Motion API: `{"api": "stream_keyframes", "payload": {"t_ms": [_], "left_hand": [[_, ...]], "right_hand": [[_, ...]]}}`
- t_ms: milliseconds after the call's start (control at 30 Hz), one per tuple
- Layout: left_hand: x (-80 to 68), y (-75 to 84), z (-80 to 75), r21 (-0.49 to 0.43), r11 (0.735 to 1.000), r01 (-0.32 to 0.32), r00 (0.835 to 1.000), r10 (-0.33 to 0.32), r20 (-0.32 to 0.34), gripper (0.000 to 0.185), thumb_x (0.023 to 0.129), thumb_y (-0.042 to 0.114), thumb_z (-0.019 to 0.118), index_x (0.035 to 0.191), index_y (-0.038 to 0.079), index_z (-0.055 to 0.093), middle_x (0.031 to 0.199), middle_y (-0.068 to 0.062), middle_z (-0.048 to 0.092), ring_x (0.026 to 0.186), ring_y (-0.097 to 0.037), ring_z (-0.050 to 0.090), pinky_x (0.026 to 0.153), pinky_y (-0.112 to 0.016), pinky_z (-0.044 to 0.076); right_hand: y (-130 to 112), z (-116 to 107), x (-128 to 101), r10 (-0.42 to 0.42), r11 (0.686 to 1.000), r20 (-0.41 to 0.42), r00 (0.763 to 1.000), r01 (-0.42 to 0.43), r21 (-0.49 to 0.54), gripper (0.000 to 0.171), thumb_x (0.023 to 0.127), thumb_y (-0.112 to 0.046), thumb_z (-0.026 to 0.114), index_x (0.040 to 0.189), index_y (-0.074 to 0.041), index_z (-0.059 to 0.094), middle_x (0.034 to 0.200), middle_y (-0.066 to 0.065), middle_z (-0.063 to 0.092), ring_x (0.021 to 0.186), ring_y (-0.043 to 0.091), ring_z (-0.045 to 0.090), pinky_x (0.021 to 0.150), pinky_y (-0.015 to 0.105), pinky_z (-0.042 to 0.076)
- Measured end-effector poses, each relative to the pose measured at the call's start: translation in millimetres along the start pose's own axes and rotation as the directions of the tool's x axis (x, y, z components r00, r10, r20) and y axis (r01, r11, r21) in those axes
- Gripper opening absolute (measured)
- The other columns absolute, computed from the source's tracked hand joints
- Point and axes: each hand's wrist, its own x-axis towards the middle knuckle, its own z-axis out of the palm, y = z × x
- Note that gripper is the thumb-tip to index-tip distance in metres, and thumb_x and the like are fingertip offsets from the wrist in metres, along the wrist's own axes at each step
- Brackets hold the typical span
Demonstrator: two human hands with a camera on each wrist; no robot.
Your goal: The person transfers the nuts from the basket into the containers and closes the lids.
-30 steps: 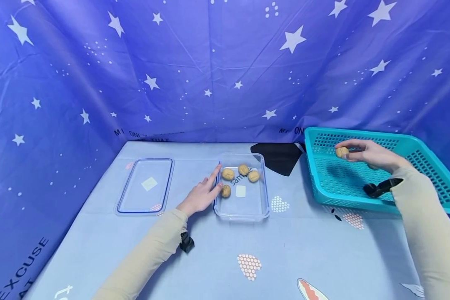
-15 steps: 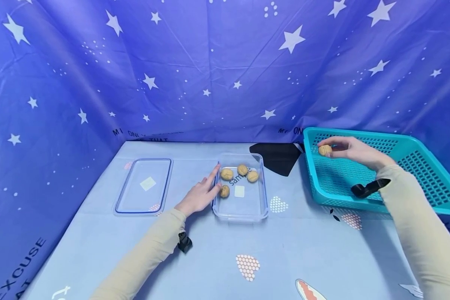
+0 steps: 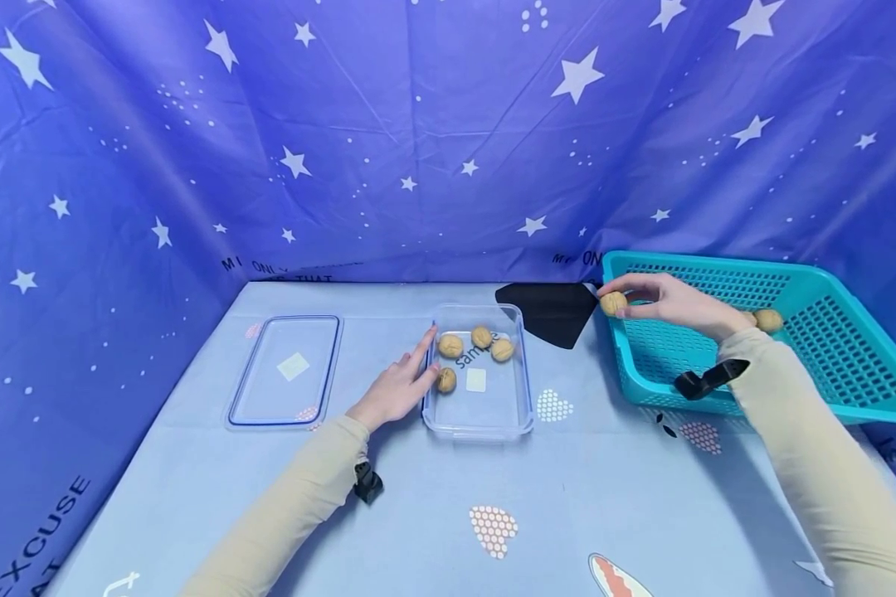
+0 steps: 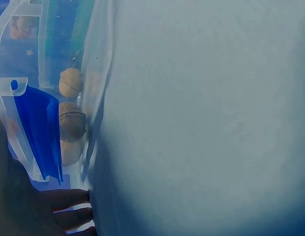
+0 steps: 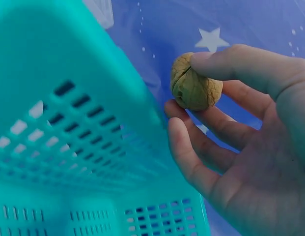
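- A walnut (image 3: 613, 303) is pinched between thumb and fingertips of the right hand (image 3: 668, 300), right of frame centre, over the left rim of the teal basket (image 3: 829, 365)
- The left hand (image 3: 397, 388) is laid flat, fingers straight, against the left wall of the clear container (image 3: 478, 414) at centre, where four walnuts (image 3: 481, 337) are held
- A clear lid (image 3: 287, 371) is seen at left

Bare tablecloth (image 3: 567, 464) between clear container (image 3: 518, 390) and teal basket (image 3: 851, 406), basket wall the only barrier
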Motion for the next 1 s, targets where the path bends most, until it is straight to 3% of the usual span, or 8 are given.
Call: {"api": "stream_keyframes", "payload": {"t_ms": [200,467,700,1000], "left_hand": [[0.6,-0.6,0.4,0.0,1.0,0.007,1.0,-0.007,0.0,0.06,0.103,0.049,0.032,0.153,0.045,0.0,0.156,0.0,0.024,0.138,-0.041,0.026,0.106,-0.067,0.02],[0.7,-0.6,0.4,-0.008,1.0,0.008,1.0,-0.008,-0.01,0.06,0.102,0.049,0.032,0.154,0.042,0.003,0.155,-0.002,0.026,0.138,-0.041,0.027,0.105,-0.068,0.021],[0.6,0.1,0.4,-0.006,1.0,0.013,1.0,-0.013,-0.011,0.06,0.102,0.049,0.032,0.154,0.043,0.002,0.155,-0.003,0.027,0.138,-0.042,0.027,0.103,-0.069,0.023],[-0.7,1.2,0.0,-0.01,1.0,0.018,1.0,-0.018,-0.005,0.06,0.102,0.049,0.032,0.153,0.046,0.001,0.155,-0.001,0.026,0.138,-0.04,0.026,0.105,-0.068,0.022]], "right_hand": [[-7.9,9.9,4.7,-0.027,0.999,0.007,1.0,0.026,0.043,0.039,0.094,-0.014,0.065,0.132,-0.01,0.057,0.136,0.011,0.052,0.111,0.025,0.055,0.086,0.033,0.05],[-16.2,20.6,8.8,-0.061,0.996,0.051,0.997,0.057,0.065,0.039,0.094,-0.016,0.065,0.132,-0.01,0.057,0.133,0.012,0.053,0.107,0.028,0.056,0.086,0.041,0.05],[-20.6,33.5,12.8,-0.14,0.988,0.084,0.987,0.134,0.072,0.037,0.095,-0.013,0.064,0.131,-0.009,0.057,0.128,0.015,0.056,0.106,0.026,0.056,0.084,0.032,0.05],[-26.5,50.4,21.9,-0.173,0.978,0.101,0.98,0.159,0.137,0.038,0.091,-0.007,0.067,0.128,-0.006,0.059,0.126,0.016,0.056,0.102,0.026,0.059,0.082,0.033,0.053]]}}
